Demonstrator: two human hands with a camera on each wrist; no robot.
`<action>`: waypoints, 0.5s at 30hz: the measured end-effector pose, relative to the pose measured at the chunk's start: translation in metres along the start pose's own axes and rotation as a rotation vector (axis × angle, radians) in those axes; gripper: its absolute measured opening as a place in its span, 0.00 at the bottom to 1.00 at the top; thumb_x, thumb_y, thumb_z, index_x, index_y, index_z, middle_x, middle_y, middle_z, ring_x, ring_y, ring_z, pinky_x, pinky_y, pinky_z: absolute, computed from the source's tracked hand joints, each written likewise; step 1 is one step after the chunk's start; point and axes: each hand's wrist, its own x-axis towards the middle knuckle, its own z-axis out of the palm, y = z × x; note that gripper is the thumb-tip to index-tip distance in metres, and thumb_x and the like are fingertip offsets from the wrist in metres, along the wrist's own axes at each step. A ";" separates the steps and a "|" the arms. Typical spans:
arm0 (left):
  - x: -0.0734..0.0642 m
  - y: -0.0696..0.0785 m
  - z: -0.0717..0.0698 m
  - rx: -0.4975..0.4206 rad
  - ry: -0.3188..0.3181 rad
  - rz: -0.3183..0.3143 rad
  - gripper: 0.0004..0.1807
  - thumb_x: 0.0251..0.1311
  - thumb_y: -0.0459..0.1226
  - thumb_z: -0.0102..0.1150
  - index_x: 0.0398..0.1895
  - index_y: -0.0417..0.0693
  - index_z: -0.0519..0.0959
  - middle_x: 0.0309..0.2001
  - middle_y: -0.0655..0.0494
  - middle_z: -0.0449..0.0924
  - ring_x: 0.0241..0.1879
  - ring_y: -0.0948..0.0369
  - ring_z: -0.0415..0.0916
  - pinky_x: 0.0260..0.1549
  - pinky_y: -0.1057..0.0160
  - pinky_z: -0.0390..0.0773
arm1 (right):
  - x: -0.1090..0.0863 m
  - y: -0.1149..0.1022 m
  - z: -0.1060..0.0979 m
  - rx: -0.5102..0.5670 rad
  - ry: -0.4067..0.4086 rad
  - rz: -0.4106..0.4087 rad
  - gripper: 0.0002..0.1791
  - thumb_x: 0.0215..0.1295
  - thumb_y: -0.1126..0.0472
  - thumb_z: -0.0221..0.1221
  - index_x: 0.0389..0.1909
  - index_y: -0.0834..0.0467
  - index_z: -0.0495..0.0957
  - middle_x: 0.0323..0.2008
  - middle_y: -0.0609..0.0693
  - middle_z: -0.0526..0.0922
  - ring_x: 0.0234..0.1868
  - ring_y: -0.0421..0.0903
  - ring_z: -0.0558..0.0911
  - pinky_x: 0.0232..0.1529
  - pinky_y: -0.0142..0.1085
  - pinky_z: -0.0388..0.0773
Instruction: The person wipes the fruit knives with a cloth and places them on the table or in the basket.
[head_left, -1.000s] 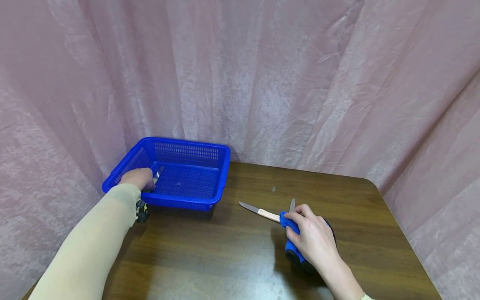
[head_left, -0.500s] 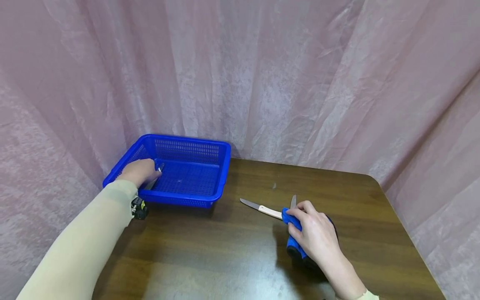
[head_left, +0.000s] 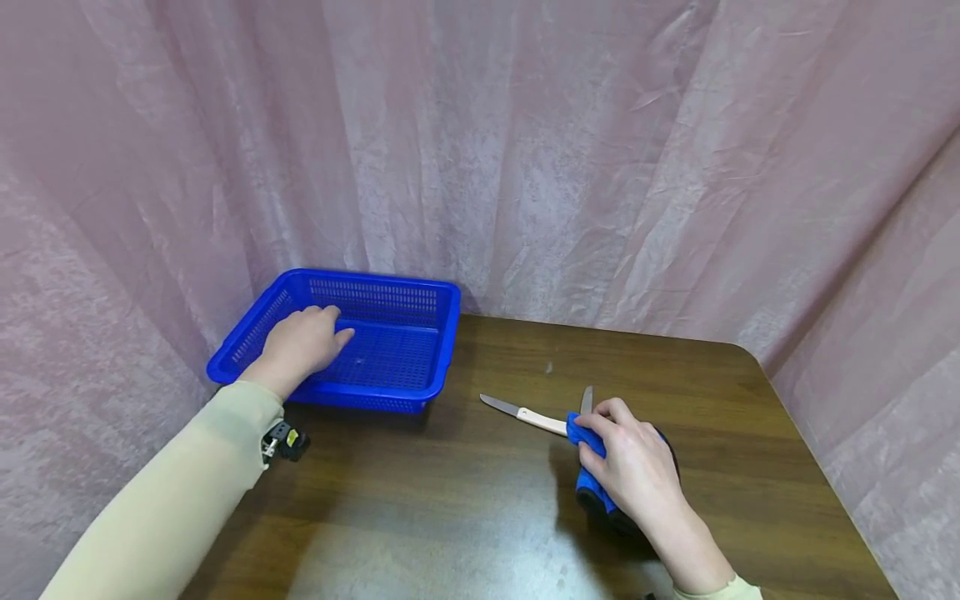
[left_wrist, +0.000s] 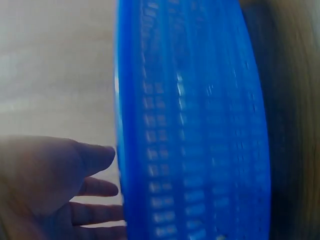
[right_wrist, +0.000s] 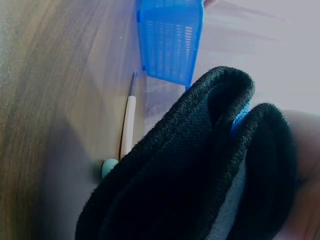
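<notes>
My left hand (head_left: 303, 346) is over the left part of a blue plastic basket (head_left: 442, 350), thumb spread and holding nothing that shows. In the left wrist view its fingers reach past the rim of the basket (left_wrist: 200, 125). My right hand (head_left: 633, 467) grips a blue cloth item (head_left: 588, 483) with black trim. The right wrist view shows this item's folded opening, black-edged (right_wrist: 165, 150) and dark inside. A folding-style knife with a pale handle (head_left: 542, 422) lies on the table, handle end at the cloth. A second blade (head_left: 587, 400) sticks out beyond my right fingers, its handle hidden.
The brown wooden table (head_left: 420, 517) has a rounded far right corner. Pink curtains (head_left: 525, 167) hang behind it and along both sides. A mint-green rounded end (right_wrist: 108, 167) shows beside the pale handle in the right wrist view.
My left hand has risen from low inside the basket and moved right, its thumb now spread. The shiny bladed item seen under it before is hidden now. The right hand holds nearly still.
</notes>
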 end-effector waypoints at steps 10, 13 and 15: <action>-0.022 0.043 -0.003 0.046 0.207 0.124 0.27 0.80 0.48 0.61 0.61 0.30 0.81 0.59 0.28 0.83 0.59 0.30 0.81 0.55 0.30 0.79 | -0.003 0.001 0.000 0.005 0.008 0.006 0.17 0.62 0.63 0.77 0.52 0.52 0.93 0.49 0.51 0.84 0.39 0.56 0.87 0.45 0.56 0.85; -0.026 0.052 -0.003 0.062 0.247 0.156 0.27 0.79 0.48 0.63 0.62 0.30 0.81 0.60 0.29 0.83 0.60 0.31 0.81 0.57 0.30 0.78 | -0.004 0.001 0.000 0.004 0.009 0.007 0.17 0.62 0.63 0.77 0.52 0.52 0.93 0.49 0.51 0.84 0.39 0.56 0.87 0.45 0.56 0.85; -0.028 0.057 -0.003 0.066 0.266 0.170 0.28 0.79 0.49 0.63 0.63 0.30 0.81 0.61 0.29 0.83 0.62 0.32 0.80 0.58 0.30 0.78 | -0.004 0.001 0.000 0.003 0.004 0.013 0.17 0.62 0.62 0.76 0.53 0.52 0.93 0.49 0.51 0.84 0.39 0.56 0.87 0.45 0.57 0.85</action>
